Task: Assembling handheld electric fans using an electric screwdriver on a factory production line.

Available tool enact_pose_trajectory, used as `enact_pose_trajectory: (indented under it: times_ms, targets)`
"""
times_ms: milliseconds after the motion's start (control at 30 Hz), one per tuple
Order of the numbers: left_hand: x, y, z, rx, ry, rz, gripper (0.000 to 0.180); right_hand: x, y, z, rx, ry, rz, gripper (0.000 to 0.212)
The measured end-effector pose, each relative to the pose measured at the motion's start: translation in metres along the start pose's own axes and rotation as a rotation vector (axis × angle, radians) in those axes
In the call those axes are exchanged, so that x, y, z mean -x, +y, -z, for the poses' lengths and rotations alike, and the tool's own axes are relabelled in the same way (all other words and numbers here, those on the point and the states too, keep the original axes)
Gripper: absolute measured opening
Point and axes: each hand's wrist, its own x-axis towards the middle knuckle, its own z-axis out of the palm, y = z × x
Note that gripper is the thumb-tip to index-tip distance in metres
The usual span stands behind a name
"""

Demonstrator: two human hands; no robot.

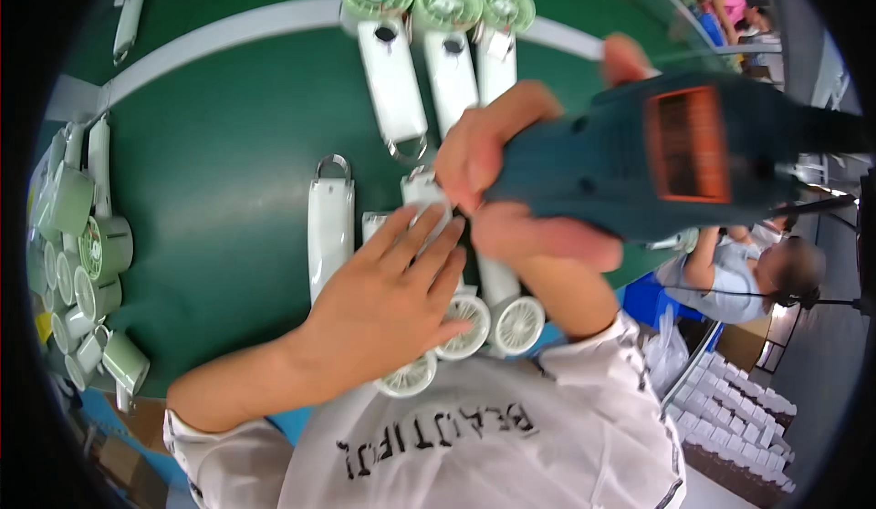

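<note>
My right hand [511,112] grips a dark teal electric screwdriver [566,176] with an orange panel, blurred by motion. The tool points left, and its tip is hidden behind my fingers. Fingers outstretched, my left hand [379,308] lies flat over white handheld fans. The handle [422,190] of one fan shows just past my left fingertips, near the screwdriver. Another white handle [330,226] with a metal loop lies left of that hand. Round white fan heads [465,327] sit close to my body, partly covered by the left hand.
Across the green table [210,171], several handheld fans with pale green heads [447,3] lie beyond my hands. More green fan parts [105,244] crowd the left edge. To the right are a seated person [730,276] and rows of white pieces [730,418].
</note>
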Motion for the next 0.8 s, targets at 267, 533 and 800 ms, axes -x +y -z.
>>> enact_pose_trajectory:
  times_ms: [267, 533, 800]
  targets:
    - [0.011, 0.000, 0.012, -0.025, -0.076, 0.002, 0.068, 0.001, 0.034, -0.010, -0.022, 0.147, 0.120, 0.110]
    - [0.026, 0.040, 0.025, -0.072, -0.295, 0.081, 0.087, 0.017, 0.042, -0.005, -0.022, 0.070, 0.052, 0.090]
    - [0.016, 0.043, 0.018, -0.069, -0.349, 0.125, 0.086, -0.003, -0.053, 0.061, -0.395, 0.209, 0.499, 0.087]
